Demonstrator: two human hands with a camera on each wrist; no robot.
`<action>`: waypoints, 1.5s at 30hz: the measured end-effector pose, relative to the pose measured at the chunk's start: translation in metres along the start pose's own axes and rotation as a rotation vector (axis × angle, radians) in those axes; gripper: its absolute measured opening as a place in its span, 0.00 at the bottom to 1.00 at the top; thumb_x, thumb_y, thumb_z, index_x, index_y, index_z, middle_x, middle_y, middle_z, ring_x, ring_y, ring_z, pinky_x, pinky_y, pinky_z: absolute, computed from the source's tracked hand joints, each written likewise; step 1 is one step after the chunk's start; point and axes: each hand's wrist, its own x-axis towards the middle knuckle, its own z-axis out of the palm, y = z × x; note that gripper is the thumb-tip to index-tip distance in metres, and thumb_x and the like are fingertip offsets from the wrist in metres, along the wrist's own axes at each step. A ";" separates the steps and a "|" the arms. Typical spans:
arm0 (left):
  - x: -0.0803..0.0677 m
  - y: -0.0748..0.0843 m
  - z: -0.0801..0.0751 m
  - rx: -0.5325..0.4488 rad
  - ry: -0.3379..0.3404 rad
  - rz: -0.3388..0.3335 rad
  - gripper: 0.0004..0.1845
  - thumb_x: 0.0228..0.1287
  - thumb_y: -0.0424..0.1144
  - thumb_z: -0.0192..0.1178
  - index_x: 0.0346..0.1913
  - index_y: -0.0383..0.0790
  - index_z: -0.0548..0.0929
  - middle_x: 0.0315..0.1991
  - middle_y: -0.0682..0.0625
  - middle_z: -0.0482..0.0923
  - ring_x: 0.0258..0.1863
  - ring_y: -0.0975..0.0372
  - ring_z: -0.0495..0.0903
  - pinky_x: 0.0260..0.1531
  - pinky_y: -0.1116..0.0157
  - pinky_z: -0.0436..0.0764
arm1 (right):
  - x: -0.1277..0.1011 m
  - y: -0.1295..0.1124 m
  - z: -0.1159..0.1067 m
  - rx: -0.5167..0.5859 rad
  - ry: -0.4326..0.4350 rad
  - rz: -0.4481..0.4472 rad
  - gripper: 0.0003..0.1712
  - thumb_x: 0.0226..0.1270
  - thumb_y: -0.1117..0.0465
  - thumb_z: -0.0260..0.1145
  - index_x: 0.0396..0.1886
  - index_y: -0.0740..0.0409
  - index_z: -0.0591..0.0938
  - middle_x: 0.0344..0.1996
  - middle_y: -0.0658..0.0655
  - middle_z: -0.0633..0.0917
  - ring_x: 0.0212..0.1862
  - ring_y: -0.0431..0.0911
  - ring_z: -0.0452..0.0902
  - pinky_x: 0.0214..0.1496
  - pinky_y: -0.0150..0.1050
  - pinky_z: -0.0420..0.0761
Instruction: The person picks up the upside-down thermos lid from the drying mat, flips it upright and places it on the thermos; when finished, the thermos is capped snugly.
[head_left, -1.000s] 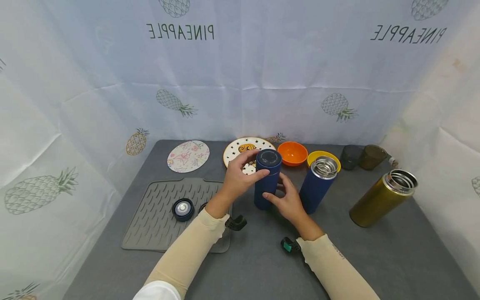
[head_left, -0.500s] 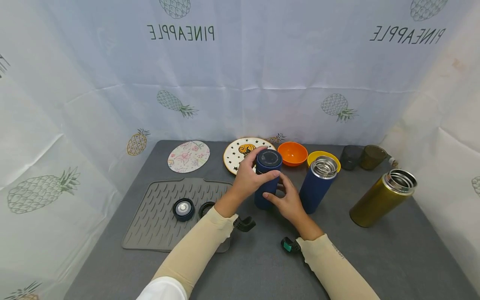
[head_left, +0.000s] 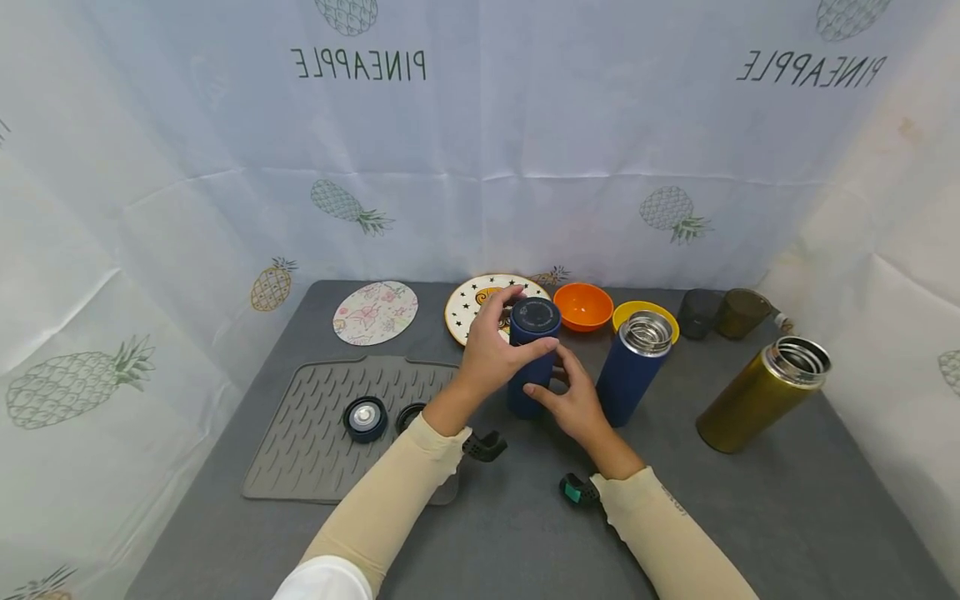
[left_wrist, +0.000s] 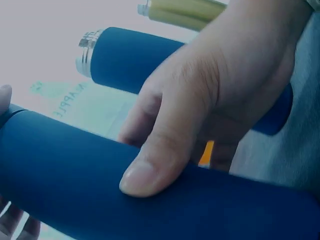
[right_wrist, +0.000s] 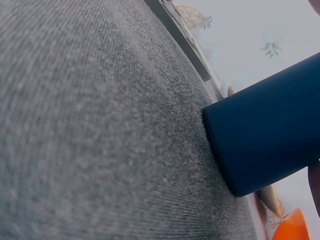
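Observation:
A capped dark blue flask (head_left: 531,392) stands upright on the grey table (head_left: 525,533), a little right of the mat. My left hand (head_left: 527,322) grips its top, fingers and thumb curled round the cap (head_left: 536,315). My right hand (head_left: 547,372) holds the lower body from the right. In the left wrist view my thumb (left_wrist: 150,170) presses on the blue flask (left_wrist: 200,210). The right wrist view shows only the blue flask's (right_wrist: 265,135) base on the table (right_wrist: 75,125).
An open blue flask (head_left: 632,371) stands just right of my hands, and an open gold flask (head_left: 761,393) farther right. A grey ribbed mat (head_left: 315,450) at left carries a lid (head_left: 365,417). Two plates (head_left: 375,312), orange (head_left: 583,305) and yellow bowls and two dark cups line the back.
My left hand has shifted its grip round the cap and its wrist has moved a little to the right. The flask and my right hand stay in place.

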 end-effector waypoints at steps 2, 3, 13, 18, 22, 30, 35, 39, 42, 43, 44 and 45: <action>0.000 0.000 -0.002 0.041 0.021 0.035 0.42 0.49 0.48 0.76 0.67 0.43 0.70 0.55 0.54 0.74 0.54 0.63 0.72 0.52 0.61 0.74 | 0.002 0.008 0.001 0.003 0.004 0.001 0.41 0.60 0.67 0.72 0.71 0.65 0.64 0.61 0.67 0.72 0.58 0.63 0.71 0.61 0.61 0.68; 0.000 -0.001 -0.004 0.045 0.023 0.043 0.42 0.49 0.48 0.77 0.66 0.43 0.70 0.55 0.53 0.74 0.54 0.63 0.72 0.52 0.61 0.74 | 0.003 0.013 0.001 0.004 0.006 0.004 0.41 0.60 0.66 0.72 0.71 0.64 0.64 0.61 0.66 0.72 0.58 0.62 0.72 0.61 0.60 0.68; -0.007 0.003 -0.015 -0.100 -0.027 0.025 0.36 0.53 0.34 0.74 0.66 0.36 0.71 0.59 0.46 0.76 0.56 0.59 0.76 0.58 0.59 0.73 | 0.007 0.042 0.004 0.013 0.015 -0.002 0.42 0.60 0.57 0.74 0.72 0.54 0.65 0.63 0.58 0.72 0.60 0.55 0.72 0.62 0.58 0.68; -0.007 0.021 -0.019 -0.226 -0.120 0.052 0.31 0.63 0.31 0.64 0.67 0.26 0.67 0.60 0.37 0.73 0.59 0.53 0.75 0.61 0.57 0.69 | 0.006 0.042 0.003 0.022 0.020 -0.016 0.42 0.60 0.55 0.74 0.72 0.51 0.65 0.63 0.55 0.72 0.59 0.54 0.72 0.61 0.59 0.68; -0.006 0.014 -0.012 -0.248 -0.167 0.015 0.36 0.64 0.44 0.64 0.71 0.33 0.64 0.61 0.40 0.73 0.59 0.54 0.74 0.61 0.55 0.70 | 0.005 0.042 0.003 0.026 0.025 -0.020 0.41 0.60 0.56 0.74 0.71 0.50 0.66 0.62 0.54 0.72 0.59 0.53 0.72 0.62 0.57 0.69; -0.003 -0.001 0.008 -0.036 -0.049 -0.040 0.39 0.53 0.52 0.73 0.68 0.48 0.69 0.59 0.51 0.68 0.55 0.61 0.70 0.54 0.58 0.75 | 0.003 0.025 0.001 0.028 0.004 -0.030 0.39 0.60 0.65 0.73 0.70 0.61 0.66 0.63 0.62 0.71 0.61 0.58 0.69 0.62 0.62 0.67; -0.004 -0.003 0.008 0.058 0.019 0.005 0.40 0.51 0.50 0.75 0.67 0.43 0.70 0.58 0.50 0.68 0.53 0.61 0.70 0.51 0.60 0.76 | 0.002 0.016 0.001 0.033 -0.007 -0.028 0.40 0.60 0.66 0.72 0.70 0.65 0.65 0.63 0.65 0.71 0.60 0.60 0.70 0.61 0.63 0.66; -0.005 -0.003 0.003 0.039 0.015 -0.003 0.43 0.50 0.48 0.75 0.69 0.41 0.68 0.57 0.51 0.72 0.53 0.62 0.72 0.53 0.60 0.75 | 0.005 0.032 0.003 0.020 0.002 -0.001 0.42 0.60 0.61 0.73 0.72 0.58 0.64 0.64 0.60 0.71 0.60 0.57 0.70 0.62 0.60 0.67; -0.005 -0.002 -0.001 0.005 -0.001 -0.008 0.44 0.51 0.48 0.75 0.70 0.42 0.67 0.56 0.51 0.75 0.55 0.63 0.73 0.55 0.58 0.73 | 0.006 0.040 0.004 0.007 0.012 0.001 0.42 0.60 0.57 0.73 0.71 0.53 0.65 0.63 0.56 0.71 0.60 0.55 0.71 0.62 0.58 0.68; -0.005 -0.002 -0.003 -0.006 -0.008 -0.010 0.43 0.51 0.47 0.75 0.70 0.43 0.67 0.56 0.51 0.75 0.56 0.63 0.73 0.55 0.57 0.73 | 0.006 0.042 0.004 0.008 0.014 -0.007 0.41 0.60 0.57 0.73 0.71 0.52 0.65 0.63 0.56 0.72 0.60 0.55 0.71 0.62 0.58 0.69; -0.005 -0.002 -0.004 -0.017 -0.017 -0.012 0.43 0.51 0.47 0.75 0.70 0.43 0.67 0.57 0.52 0.75 0.56 0.63 0.73 0.56 0.57 0.73 | 0.006 0.043 0.003 0.005 0.017 -0.010 0.41 0.60 0.56 0.73 0.71 0.51 0.66 0.62 0.55 0.72 0.59 0.54 0.72 0.62 0.58 0.69; -0.005 -0.003 -0.005 -0.029 -0.029 -0.010 0.42 0.52 0.47 0.74 0.70 0.43 0.67 0.57 0.51 0.75 0.56 0.63 0.73 0.56 0.56 0.73 | 0.006 0.044 0.003 0.009 0.020 -0.011 0.41 0.60 0.55 0.74 0.71 0.51 0.66 0.62 0.55 0.72 0.59 0.54 0.72 0.62 0.58 0.69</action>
